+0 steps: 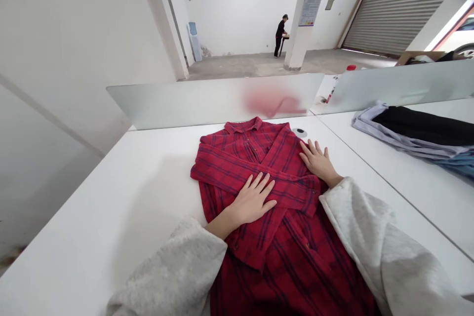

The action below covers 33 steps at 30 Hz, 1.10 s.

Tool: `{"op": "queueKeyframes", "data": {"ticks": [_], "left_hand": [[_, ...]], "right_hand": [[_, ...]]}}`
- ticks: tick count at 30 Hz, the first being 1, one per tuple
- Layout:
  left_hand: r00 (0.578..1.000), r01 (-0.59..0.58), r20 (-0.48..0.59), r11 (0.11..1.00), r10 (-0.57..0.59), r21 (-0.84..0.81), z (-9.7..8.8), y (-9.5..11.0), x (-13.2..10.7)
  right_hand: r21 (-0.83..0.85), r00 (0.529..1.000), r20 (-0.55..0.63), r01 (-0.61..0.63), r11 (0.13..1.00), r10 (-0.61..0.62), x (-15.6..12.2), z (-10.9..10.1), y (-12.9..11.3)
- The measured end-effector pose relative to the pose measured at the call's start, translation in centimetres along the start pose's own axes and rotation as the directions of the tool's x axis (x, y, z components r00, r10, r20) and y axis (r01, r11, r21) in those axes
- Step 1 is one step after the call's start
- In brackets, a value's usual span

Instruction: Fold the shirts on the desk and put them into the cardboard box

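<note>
The table bears the shirt, front up, and, right of it, a clothes pile, perhaps set apart for room. The shirt's sleeves cross its front; the left hand rests spread on them, seemingly to hold them in place, while the right hand, also spread and gripping nothing, lies at the shirt's right edge, likely steadying it.

No text, brand or number was readable. Blue-headed poster on the white pillar carried lines of print, too small to make out, plus coloured spots near its bottom. White item by the gap between frosted panels had dark and red marks, also illegible.
</note>
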<state>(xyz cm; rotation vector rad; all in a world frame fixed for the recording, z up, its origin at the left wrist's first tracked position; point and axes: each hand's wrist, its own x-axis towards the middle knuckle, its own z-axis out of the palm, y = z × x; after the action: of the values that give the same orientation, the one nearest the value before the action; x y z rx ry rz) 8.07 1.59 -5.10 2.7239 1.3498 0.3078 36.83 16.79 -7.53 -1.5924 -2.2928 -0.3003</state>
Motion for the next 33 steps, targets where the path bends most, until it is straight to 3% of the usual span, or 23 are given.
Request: {"op": "queueKeyframes", "data": {"ticks": [2,4,6,8,12,15,17,19,22,26,29,33], "left_hand": [[1.000,-0.001,0.007,1.000,0.001,-0.014,0.0,-0.1,0.0],[1.000,0.001,0.008,1.000,0.000,-0.026,0.0,-0.2,0.0],[1.000,0.003,0.001,0.999,-0.003,-0.034,0.3,-0.1,-0.1],[1.000,0.009,-0.001,0.999,-0.009,-0.045,0.4,0.0,0.0],[0.998,-0.027,0.046,0.996,0.031,-0.089,-0.2,-1.0,0.4],[0.993,-0.078,0.075,0.990,0.087,-0.121,-1.6,-4.5,0.4],[0.999,0.051,-0.014,0.998,-0.052,-0.048,-2.4,-7.8,-0.2],[0.958,0.269,-0.123,0.961,-0.260,0.065,-2.7,-11.2,-1.1],[0.902,0.429,-0.112,0.895,-0.417,0.121,-2.2,-14.7,-2.3],[0.892,0.441,-0.177,0.888,-0.417,0.130,-1.6,-16.0,-2.3],[0.850,0.494,-0.272,0.862,-0.451,0.112,-1.9,-16.5,-1.6],[0.803,0.563,-0.310,0.819,-0.510,0.110,-2.7,-17.4,-1.0]], "right_hand": [[0.013,0.995,-0.084,0.062,0.998,-0.060,-0.2,-1.3,-1.3],[0.061,0.974,-0.090,0.215,0.975,-0.209,-0.6,-2.2,-2.6],[0.115,0.926,-0.016,0.378,0.919,-0.378,-1.0,-2.3,-3.8],[0.153,0.879,0.086,0.454,0.878,-0.469,-1.4,-1.8,-4.8],[0.168,0.864,0.196,0.436,0.884,-0.464,-1.7,-0.9,-5.4],[0.163,0.864,0.216,0.426,0.890,-0.454,-1.5,-0.9,-5.3],[0.162,0.864,0.226,0.421,0.892,-0.449,-1.5,-1.0,-5.3],[0.162,0.864,0.235,0.416,0.895,-0.445,-1.4,-1.0,-5.3],[0.166,0.865,0.242,0.410,0.897,-0.440,-1.4,-0.9,-5.4],[0.163,0.866,0.241,0.409,0.898,-0.438,-1.3,-0.7,-5.4],[0.150,0.866,0.241,0.412,0.899,-0.438,-1.3,-0.7,-5.4],[0.143,0.859,0.246,0.425,0.894,-0.448,-1.3,-0.7,-5.3]]}}
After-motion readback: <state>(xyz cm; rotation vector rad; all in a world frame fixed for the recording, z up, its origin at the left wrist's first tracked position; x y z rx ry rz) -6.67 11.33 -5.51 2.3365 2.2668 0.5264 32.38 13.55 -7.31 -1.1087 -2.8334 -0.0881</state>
